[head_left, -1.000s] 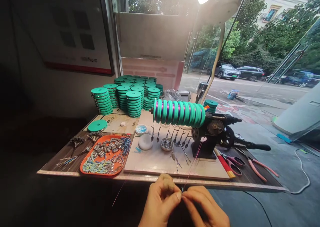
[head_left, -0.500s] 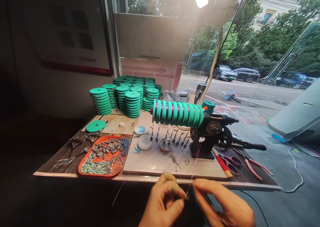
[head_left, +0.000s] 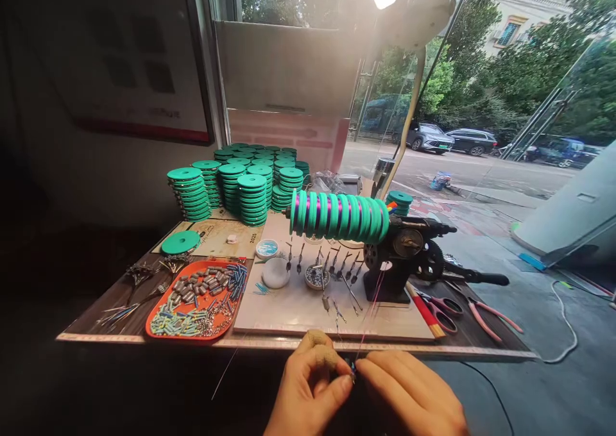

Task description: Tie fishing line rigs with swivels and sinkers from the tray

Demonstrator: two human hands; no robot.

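My left hand (head_left: 315,381), with tape or finger covers on two fingers, pinches a small dark metallic piece (head_left: 353,372) just past the table's front edge. My right hand (head_left: 409,388) is closed beside it, fingertips against the piece and at the thin pink line (head_left: 362,346); its thumb is mostly hidden. That line runs up toward the hand-cranked winder (head_left: 409,243), whose shaft carries a row of green foam spools (head_left: 339,217) wound with purple line. Several small wire rigs (head_left: 337,311) with metal weights lie on the board in front of the winder.
An orange tray (head_left: 158,333) of weights, swivels and coloured sleeves sits left of the pale board (head_left: 283,317). Stacked green spools (head_left: 253,199) stand behind. Scissors (head_left: 445,311) and pink-handled pliers (head_left: 493,317) lie at the right, below the crank handle (head_left: 491,279). A lamp arm (head_left: 411,115) rises behind.
My right hand has come left and its fingers have closed in against the piece in my left hand. A weighted rig on the board has shifted slightly. The view has moved a little.
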